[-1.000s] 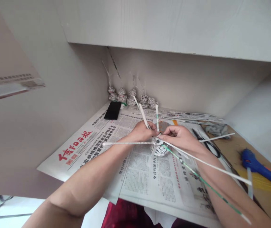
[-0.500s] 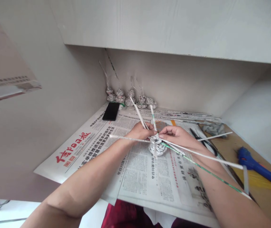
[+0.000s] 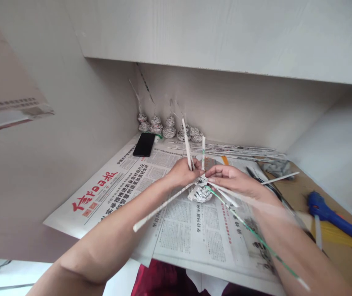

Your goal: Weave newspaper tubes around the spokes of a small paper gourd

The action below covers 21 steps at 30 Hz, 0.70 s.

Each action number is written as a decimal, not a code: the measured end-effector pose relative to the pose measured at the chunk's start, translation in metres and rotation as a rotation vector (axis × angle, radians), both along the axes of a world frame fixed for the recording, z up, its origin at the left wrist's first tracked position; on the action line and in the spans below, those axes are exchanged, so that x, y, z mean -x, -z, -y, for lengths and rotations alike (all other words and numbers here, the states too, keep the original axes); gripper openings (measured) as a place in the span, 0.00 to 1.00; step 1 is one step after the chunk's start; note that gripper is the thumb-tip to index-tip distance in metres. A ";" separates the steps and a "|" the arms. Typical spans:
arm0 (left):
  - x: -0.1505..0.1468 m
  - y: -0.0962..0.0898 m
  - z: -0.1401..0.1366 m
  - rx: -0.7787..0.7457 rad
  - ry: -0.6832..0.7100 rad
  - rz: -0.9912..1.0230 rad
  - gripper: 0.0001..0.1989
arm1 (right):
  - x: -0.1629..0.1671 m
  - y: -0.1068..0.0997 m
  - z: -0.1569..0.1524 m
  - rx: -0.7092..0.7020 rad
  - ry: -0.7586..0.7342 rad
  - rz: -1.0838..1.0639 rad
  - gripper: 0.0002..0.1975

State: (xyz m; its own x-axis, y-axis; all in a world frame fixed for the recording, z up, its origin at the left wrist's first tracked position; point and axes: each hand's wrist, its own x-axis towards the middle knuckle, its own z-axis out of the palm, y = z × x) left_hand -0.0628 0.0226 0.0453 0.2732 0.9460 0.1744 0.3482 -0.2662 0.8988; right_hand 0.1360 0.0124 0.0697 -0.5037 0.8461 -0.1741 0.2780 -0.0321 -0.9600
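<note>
Between my hands is a small round weave of rolled newspaper strips (image 3: pixel 201 193), its loose ends fanning out in several directions. My left hand (image 3: pixel 186 172) is closed on its upper left side, with a white paper strip (image 3: pixel 186 142) rising beside the fingers. On the other side, my right hand (image 3: pixel 225 176) pinches strips at the top of the weave. A green-and-white paper strip (image 3: pixel 246 226) trails from it toward the lower right. Another strip (image 3: pixel 160 207) points to the lower left, over my left forearm. The fingertips partly hide the crossing of the strips.
Several finished gourd-shaped weaves (image 3: pixel 169 128) stand along the back wall, near a black phone (image 3: pixel 144 144). Long paper rods (image 3: pixel 231 149) lie behind my hands. Right of them are scissors (image 3: pixel 268 185), a grey cloth (image 3: pixel 277 167) and a blue glue gun (image 3: pixel 332 216). Newspaper (image 3: pixel 178 234) covers the tabletop.
The weave has turned and tilted between my hands. The strip at left swung down toward me, the upright strips shifted right, and the green strip dropped lower. Both hands keep their hold.
</note>
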 end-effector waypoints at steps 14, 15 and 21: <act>0.004 0.001 -0.005 0.130 0.024 0.079 0.06 | 0.011 0.008 -0.002 -0.117 0.074 0.031 0.14; 0.004 0.001 -0.004 0.155 0.027 0.112 0.06 | 0.011 0.008 -0.002 -0.122 0.076 0.029 0.13; -0.001 0.006 -0.002 0.203 0.065 0.262 0.14 | 0.010 0.014 -0.005 -0.162 0.061 0.014 0.14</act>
